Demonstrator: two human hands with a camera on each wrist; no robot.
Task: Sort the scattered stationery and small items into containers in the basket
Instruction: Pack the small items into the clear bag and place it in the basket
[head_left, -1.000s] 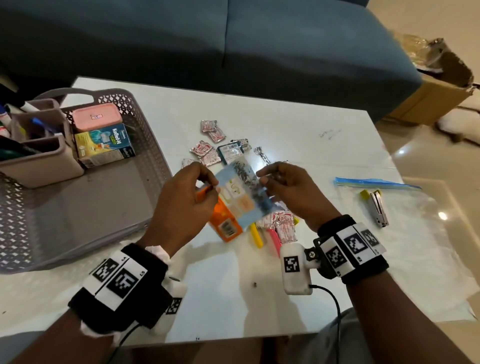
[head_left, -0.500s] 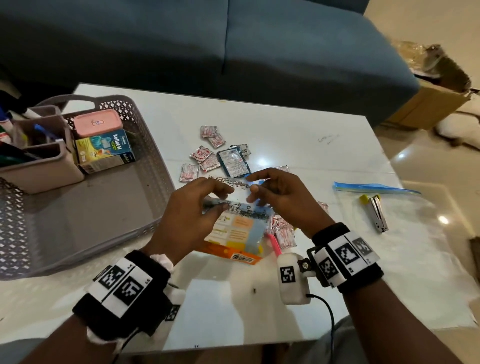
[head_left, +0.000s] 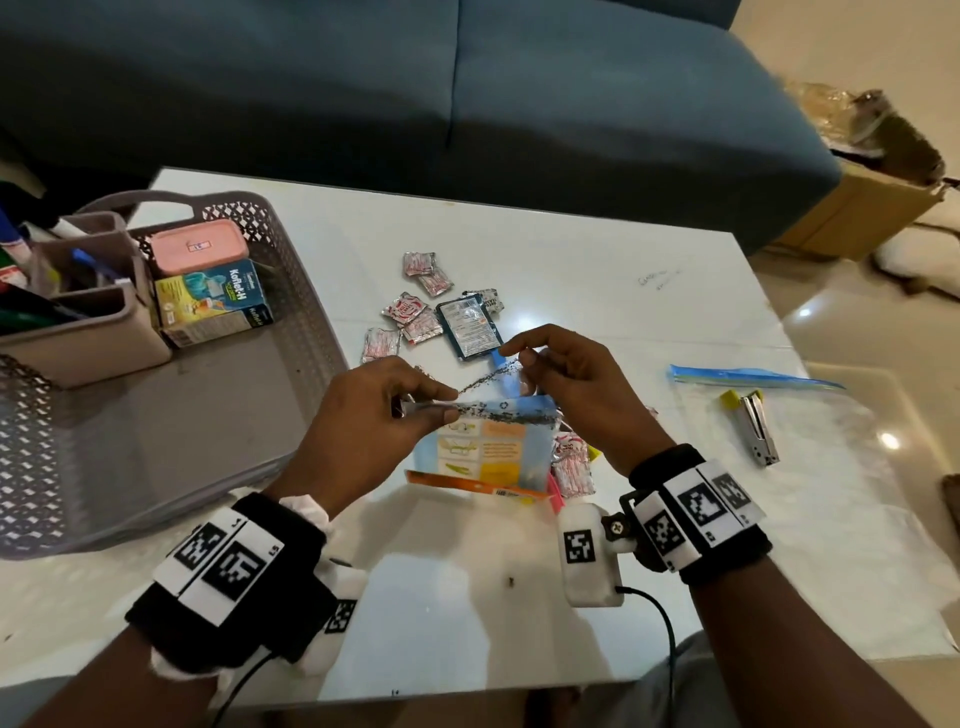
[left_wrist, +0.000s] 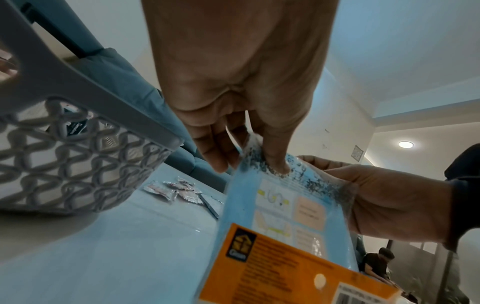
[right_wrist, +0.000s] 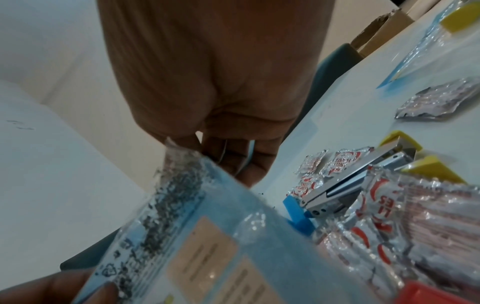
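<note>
A blue and orange plastic packet (head_left: 488, 447) stands on edge over the table's middle, held by both hands. My left hand (head_left: 441, 408) pinches the left end of its top edge between thumb and fingers. My right hand (head_left: 519, 358) pinches the clear sticky flap and holds it lifted away from the packet's mouth. The left wrist view shows my left hand (left_wrist: 249, 164) on the packet (left_wrist: 285, 216). In the right wrist view, my right hand (right_wrist: 207, 154) grips the flap of the packet (right_wrist: 207, 236). The grey basket (head_left: 156, 441) lies at the left.
The basket holds a beige organizer (head_left: 93, 332) with pens, a pink case (head_left: 197, 247) and a small medicine box (head_left: 218, 301). Red and white sachets (head_left: 410, 312) and a dark sachet (head_left: 467, 330) lie beyond the hands. A stapler (head_left: 756, 426) rests on a zip bag (head_left: 779, 467) at the right.
The packet came down from a raised tilt to stand near the table. My right hand has peeled the top flap up and away from my left hand.
</note>
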